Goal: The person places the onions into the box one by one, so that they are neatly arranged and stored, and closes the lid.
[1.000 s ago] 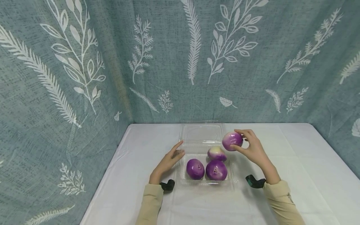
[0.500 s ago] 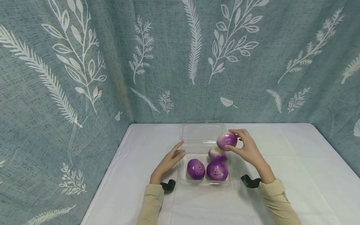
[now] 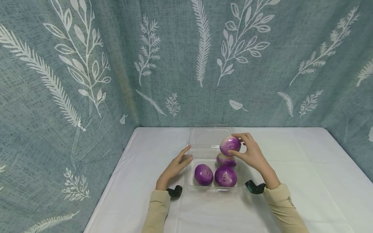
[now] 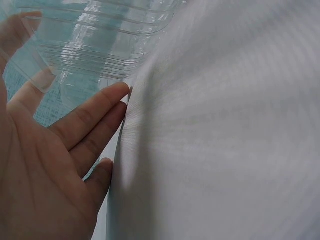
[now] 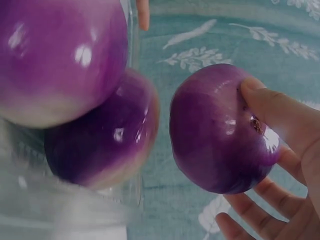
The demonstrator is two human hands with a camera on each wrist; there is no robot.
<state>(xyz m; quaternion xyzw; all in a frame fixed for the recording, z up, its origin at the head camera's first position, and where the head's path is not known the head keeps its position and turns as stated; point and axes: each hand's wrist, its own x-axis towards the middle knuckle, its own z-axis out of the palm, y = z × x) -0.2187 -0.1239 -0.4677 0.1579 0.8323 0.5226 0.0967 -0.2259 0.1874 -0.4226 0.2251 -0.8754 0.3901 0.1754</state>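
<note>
My right hand (image 3: pixel 250 152) pinches a glossy purple-and-white onion (image 3: pixel 230 146) between thumb and fingers, raised over the back right of a clear plastic clamshell box (image 3: pixel 190 187). The right wrist view shows this onion (image 5: pixel 222 130) apart from the others. Inside the box sit a pale-topped onion (image 3: pixel 226 160), partly hidden beneath the held one, and two more purple onions (image 3: pixel 203 175) in the front row. My left hand (image 3: pixel 175 167) rests by the box's left side with its fingers extended. In the left wrist view, some left fingers (image 4: pixel 85 117) show beside the clear plastic wall.
The box's clear lid (image 3: pixel 210 137) lies folded back toward the rear table edge. A white cloth covers the table (image 3: pixel 291 168). A blue-green leaf-patterned curtain (image 3: pixel 186 64) stands behind and at the sides. Black wrist cameras (image 3: pixel 255 187) sit on both wrists.
My right hand has carried the held onion leftward, from beside the box to above its back right part. The left hand stays by the box's side.
</note>
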